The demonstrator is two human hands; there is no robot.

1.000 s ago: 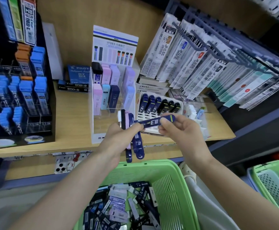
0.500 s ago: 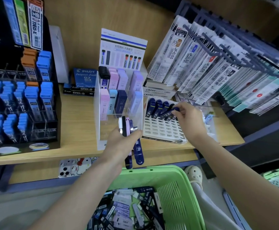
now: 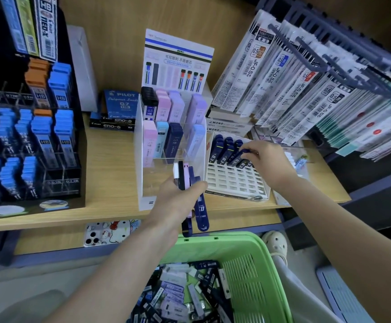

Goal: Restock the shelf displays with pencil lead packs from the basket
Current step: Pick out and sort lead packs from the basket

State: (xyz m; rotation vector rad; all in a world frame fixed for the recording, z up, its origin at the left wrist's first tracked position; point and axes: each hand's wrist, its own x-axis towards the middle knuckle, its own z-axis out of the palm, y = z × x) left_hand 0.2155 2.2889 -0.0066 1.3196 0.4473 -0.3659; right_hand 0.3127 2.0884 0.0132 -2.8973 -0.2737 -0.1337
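My left hand (image 3: 180,199) grips a bundle of lead packs (image 3: 191,183), navy, pink and white, in front of the clear acrylic display (image 3: 143,164) with pastel packs in its rows. My right hand (image 3: 269,159) pinches a navy lead pack (image 3: 241,155) among the navy packs at the back of the white grid tray (image 3: 234,180). Most of the tray's slots stand empty. Below, the green basket (image 3: 252,271) holds several loose lead packs (image 3: 178,297).
A black rack (image 3: 26,141) of blue and orange lead cases fills the left of the wooden shelf (image 3: 110,164). Hanging refill packs (image 3: 294,85) crowd the right. A phone (image 3: 110,231) lies on the lower ledge. A shoe (image 3: 274,245) shows beside the basket.
My right hand took a navy pack from the bundle at my left hand and carried it right to the back row of the grid tray. My left hand kept its bundle still.
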